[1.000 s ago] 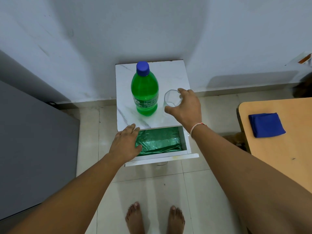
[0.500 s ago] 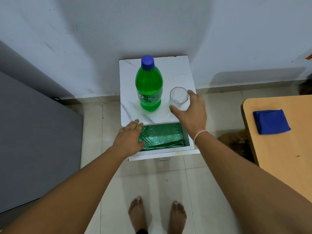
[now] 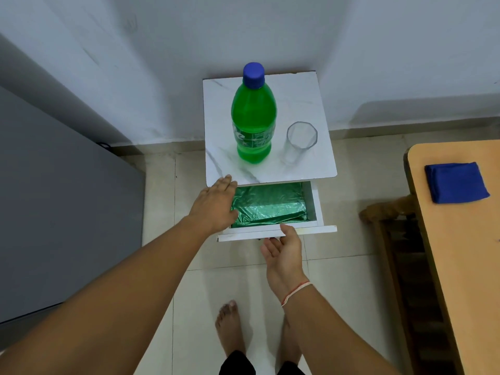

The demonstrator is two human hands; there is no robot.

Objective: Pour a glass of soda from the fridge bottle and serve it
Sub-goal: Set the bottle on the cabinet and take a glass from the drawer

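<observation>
While seen from the head camera: green soda bottle (image 3: 253,123) upright with blue cap (image 3: 253,74) on, standing on the white marble-look tabletop (image 3: 297,93) of a small cabinet, with the empty clear glass (image 3: 299,142) upright just beside it on the right, not touching. Below, open drawer (image 3: 311,230) pulled out, lined with crinkled green foil (image 3: 270,205). Left hand (image 3: 215,205) flat over the drawer's left edge, fingers (image 3: 226,182) extended and together, holding nothing. Right hand (image 3: 284,250) palm-up at the drawer front, fingers loosely spread, thumb against the front panel, nothing grasped. Folded blue cloth (image 3: 456,182) lying on a wooden table (image 3: 465,253) at right. Bare feet (image 3: 230,326) on the tiled floor (image 3: 159,212).
</observation>
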